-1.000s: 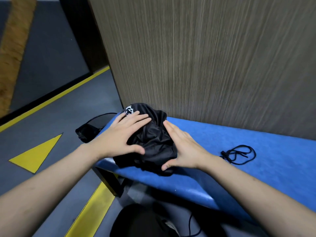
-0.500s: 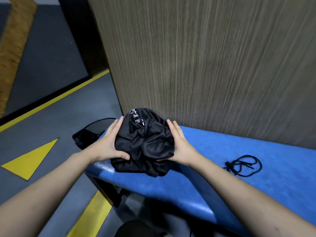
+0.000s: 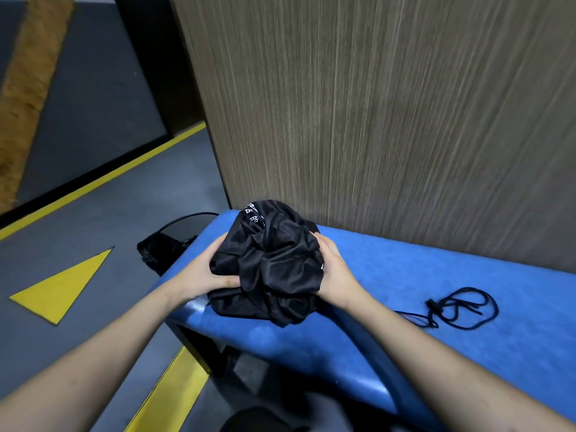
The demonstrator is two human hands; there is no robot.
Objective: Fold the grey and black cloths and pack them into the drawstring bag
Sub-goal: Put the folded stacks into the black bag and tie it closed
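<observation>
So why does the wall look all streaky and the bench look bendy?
Head view: the wooden wall shows streaky grain, perhaps slight motion blur; the wide-angle lens curves the blue bench; glare glints on its front edge; the black bag stays sharp.

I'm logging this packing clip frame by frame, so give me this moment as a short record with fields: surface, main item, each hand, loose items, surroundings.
surface: blue padded bench, against a wood-grain wall panel
main item: black fabric bundle, crumpled, white print near its top, at the bench's left end
left hand: left hand grips the bundle's left side
right hand: right hand grips its right side
loose items: black cord coiled on the bench, apart from the bundle
surroundings: dark bag on the grey floor beyond the bench end; yellow floor markings
</observation>
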